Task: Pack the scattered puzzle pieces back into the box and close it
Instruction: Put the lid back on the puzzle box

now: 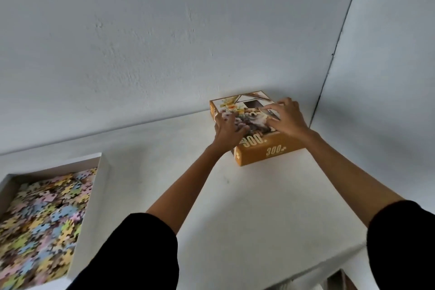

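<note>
An orange box lid (270, 152) with a dog picture and "300" printed on its side lies at the far right of the white table, near the wall corner. My left hand (228, 130) rests on its left edge with fingers curled over the top. My right hand (286, 117) lies spread on the top right of the lid. At the lower left stands the white box bottom (94, 186), open, filled with several pastel puzzle pieces (42, 219). Whether the lid is lifted off the table I cannot tell.
A white table (247, 207) runs to a grey wall (164, 42) at the back and a second wall at the right. The table's front edge drops off at lower right, where a dark brown object (341, 281) shows below.
</note>
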A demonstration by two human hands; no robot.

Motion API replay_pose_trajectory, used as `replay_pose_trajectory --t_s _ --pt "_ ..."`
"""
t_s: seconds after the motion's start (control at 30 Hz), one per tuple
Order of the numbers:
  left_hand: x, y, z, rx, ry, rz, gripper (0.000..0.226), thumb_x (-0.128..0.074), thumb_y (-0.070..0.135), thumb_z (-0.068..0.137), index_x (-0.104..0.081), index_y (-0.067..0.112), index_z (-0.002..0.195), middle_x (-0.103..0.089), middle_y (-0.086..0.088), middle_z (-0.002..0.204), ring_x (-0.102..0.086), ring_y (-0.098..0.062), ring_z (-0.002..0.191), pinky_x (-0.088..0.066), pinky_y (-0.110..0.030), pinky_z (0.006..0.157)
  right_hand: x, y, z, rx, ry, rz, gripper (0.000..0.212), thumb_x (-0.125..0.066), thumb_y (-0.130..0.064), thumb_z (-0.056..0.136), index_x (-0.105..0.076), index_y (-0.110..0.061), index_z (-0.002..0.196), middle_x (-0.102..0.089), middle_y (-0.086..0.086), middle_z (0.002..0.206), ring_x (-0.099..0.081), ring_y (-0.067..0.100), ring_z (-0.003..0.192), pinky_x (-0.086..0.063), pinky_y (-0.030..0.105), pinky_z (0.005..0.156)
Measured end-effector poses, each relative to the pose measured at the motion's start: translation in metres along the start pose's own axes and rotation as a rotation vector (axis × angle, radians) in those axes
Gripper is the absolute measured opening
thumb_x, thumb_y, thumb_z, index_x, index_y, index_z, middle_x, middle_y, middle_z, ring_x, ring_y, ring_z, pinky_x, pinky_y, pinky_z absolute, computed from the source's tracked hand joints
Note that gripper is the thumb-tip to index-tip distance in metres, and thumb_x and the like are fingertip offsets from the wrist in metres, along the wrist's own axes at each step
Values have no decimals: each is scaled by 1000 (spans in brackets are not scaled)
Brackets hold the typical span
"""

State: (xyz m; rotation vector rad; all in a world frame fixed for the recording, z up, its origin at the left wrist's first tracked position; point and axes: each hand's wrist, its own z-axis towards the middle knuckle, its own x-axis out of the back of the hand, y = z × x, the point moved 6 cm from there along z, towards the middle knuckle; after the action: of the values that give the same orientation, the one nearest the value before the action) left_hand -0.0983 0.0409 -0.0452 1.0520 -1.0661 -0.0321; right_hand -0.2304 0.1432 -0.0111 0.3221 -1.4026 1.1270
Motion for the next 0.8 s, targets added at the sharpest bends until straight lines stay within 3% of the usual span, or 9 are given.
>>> replay_pose_trajectory --t_s 0.1,0.2,0.3,0.47,0.63,0.8 --pt "-19 -9 1 114 -12 -102 63 -53 42 88 -25 23 141 3 -17 152 -10 -41 140 -21 -52 115 -8 29 10 -55 -151 -1 52 -63 -42 80 -48 -31 129 -30 19 141 -26 39 130 -30 47 104" --pt "-27 -15 -1 174 -31 -196 62 -53 41 88 -25 26 141 -4 -19 150 -21 -43 136 -29 -52 111 -15 38 12 -62 -299 104 56 -59 -46 81 -44 -30 132 -38 18 141 -37 38 127 -35 43 100" --pt "-28 -11 -3 179 -20 -268 60 -55 35 88 -26 24 140 -10 -18 149 -26 -40 135 -31 -50 111 -13 36 9 -75 -254 170 55 -62 -43 80 -47 -27 130 -43 14 141 -43 34 125 -38 43 99" --pt "-15 -15 -15 202 -35 -328 61 -57 31 88 -26 22 140 -10 -17 148 -27 -37 134 -31 -46 112 -15 24 0 -111 -251 224 64 -67 -49 72 -48 -28 130 -37 15 144 -36 36 130 -36 49 105" --pt "36 -33 -42 146 91 -348 53 -54 25 90 -33 19 138 -22 -17 145 -34 -35 130 -36 -43 108 -10 -31 -22 -79 -200 263 67 -70 -43 72 -47 -22 131 -35 15 147 -29 35 135 -28 45 110" --pt "111 -65 -83 111 171 -293 50 -55 31 88 -39 23 135 -36 -14 140 -44 -31 124 -43 -41 103 -11 -107 -47 -28 -182 289 71 -68 -53 68 -46 -29 131 -34 16 146 -29 40 132 -29 48 108"
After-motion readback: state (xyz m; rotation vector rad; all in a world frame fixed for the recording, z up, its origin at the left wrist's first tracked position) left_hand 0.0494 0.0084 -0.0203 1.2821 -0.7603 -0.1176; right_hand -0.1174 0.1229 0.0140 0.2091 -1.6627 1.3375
